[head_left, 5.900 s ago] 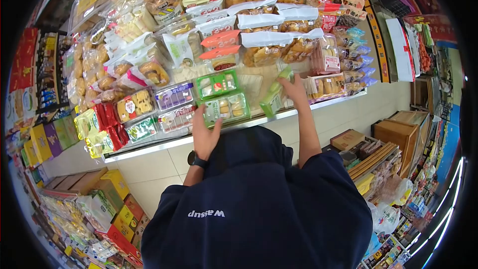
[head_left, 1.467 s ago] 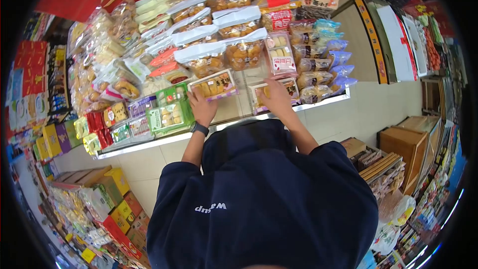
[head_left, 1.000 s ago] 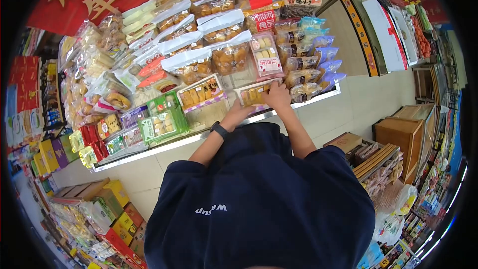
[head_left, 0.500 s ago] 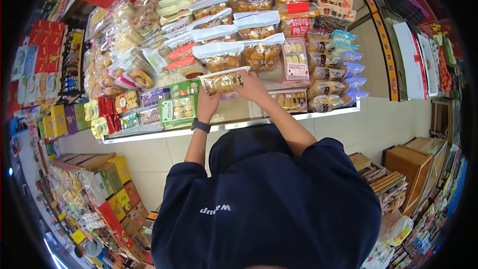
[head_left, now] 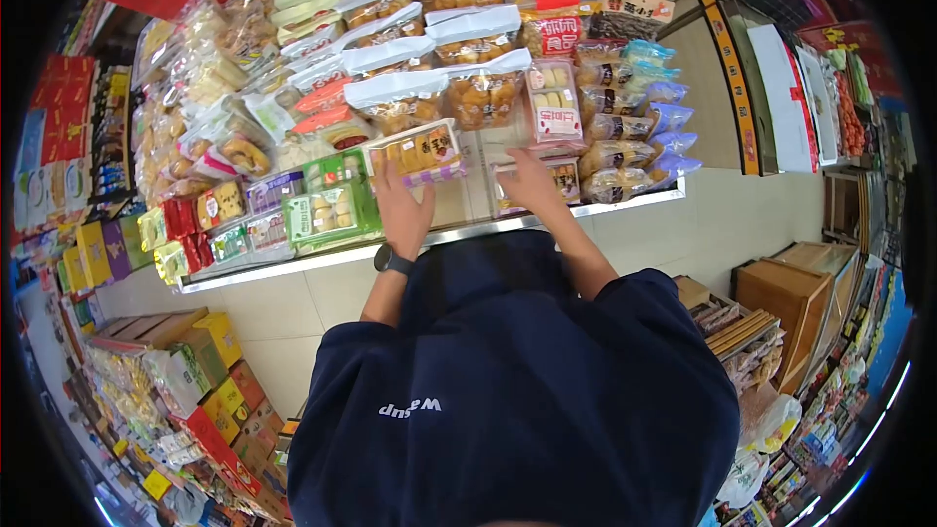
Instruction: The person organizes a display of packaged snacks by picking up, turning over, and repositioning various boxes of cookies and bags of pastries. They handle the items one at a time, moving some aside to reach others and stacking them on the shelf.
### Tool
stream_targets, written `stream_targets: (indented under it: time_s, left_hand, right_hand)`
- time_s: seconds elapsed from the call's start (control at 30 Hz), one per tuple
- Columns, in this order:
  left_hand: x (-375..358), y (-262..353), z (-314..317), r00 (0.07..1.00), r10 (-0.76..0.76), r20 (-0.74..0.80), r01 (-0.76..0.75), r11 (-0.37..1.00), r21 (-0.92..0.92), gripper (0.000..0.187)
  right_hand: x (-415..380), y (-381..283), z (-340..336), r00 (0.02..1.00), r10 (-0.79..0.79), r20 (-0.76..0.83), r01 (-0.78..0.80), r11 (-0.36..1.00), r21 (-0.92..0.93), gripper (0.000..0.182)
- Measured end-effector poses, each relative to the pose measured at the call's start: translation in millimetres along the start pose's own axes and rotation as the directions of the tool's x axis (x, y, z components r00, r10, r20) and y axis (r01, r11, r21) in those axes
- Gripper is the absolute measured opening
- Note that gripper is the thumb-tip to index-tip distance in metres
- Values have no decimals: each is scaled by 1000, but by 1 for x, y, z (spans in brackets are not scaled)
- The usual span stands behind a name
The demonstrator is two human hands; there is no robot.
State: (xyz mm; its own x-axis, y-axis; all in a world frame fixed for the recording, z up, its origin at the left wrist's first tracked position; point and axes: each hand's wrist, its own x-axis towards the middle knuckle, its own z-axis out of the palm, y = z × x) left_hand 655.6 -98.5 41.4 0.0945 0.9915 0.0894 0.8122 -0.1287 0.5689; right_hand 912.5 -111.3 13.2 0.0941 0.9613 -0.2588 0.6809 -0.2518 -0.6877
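My left hand (head_left: pixel 403 207) lies with fingers spread at the near side of a clear-topped pastry pack (head_left: pixel 418 151), its fingertips touching the front edge. That pack rests flat on the display, just right of a green pastry pack (head_left: pixel 332 203). Over to the right, my right hand (head_left: pixel 534 183) has its fingers stretched out over the left part of a second pastry pack (head_left: pixel 563 182). Part of that pack is hidden under the hand. Behind it stands a pink-and-white pastry box (head_left: pixel 554 107).
White-topped bags of pastries (head_left: pixel 395 102) stand in rows behind the packs. Purple-ended bags (head_left: pixel 673 146) fill the right end. A metal edge (head_left: pixel 468 232) runs along the front. Cartons (head_left: pixel 226 410) are stacked at lower left, wooden crates (head_left: pixel 781 303) at right.
Both hands held the pastry pack in front of the white-topped bags; now it lies down on the display. My right hand has moved off it, rightward, to the second pack. The view has shifted slightly.
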Motion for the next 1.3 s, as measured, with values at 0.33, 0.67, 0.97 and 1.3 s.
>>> stream_targets:
  time_s: [0.33,0.67,0.97,1.3]
  left_hand:
    - [-15,30,125,661,157,734,527,600,-603,68]
    - [-15,43,31,646,47,762,628,534,-566,58]
    - [21,-30,-55,909,-171,380,394,649,-651,48]
    - [40,-55,-47,941,-229,251,286,932,-222,59]
  right_hand:
    - [-30,84,-2,890,420,-176,-447,879,-165,69]
    - [-50,44,-17,974,222,-53,-226,972,-70,62]
    - [7,-82,-2,991,-129,44,128,992,17,63]
    - [34,-82,38,962,-251,109,258,965,-54,68]
